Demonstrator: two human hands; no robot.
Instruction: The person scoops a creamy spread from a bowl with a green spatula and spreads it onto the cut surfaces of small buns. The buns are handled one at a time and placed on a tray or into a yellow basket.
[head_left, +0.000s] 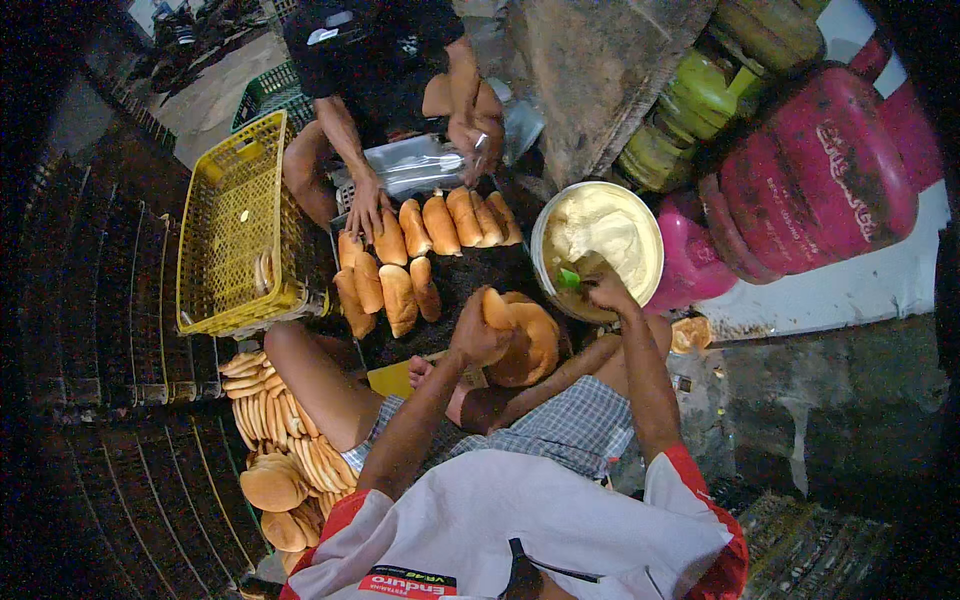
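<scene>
Between the fingers of my left hand (474, 335) is a bread roll (496, 309), held up in front of larger round breads (534, 346). My right hand (609, 291) reaches over the near rim of a white tub (651, 225) of pale yellow cream (600, 221). It grips a tool with a green part (568, 278), seemingly a spreader; its blade cannot be made out. Beyond my left hand, browned elongated buns (441, 225) lie in a row on a dark surface, with several more buns (398, 300) nearer to me.
Opposite, a co-worker's hand (367, 201) touches the buns; clear plastic bags (416, 165) lie before them. A yellow crate (232, 225) stands left, above stacked flat breads (277, 412). Pink gas cylinders (814, 172) and green ones (686, 112) stand right of the tub.
</scene>
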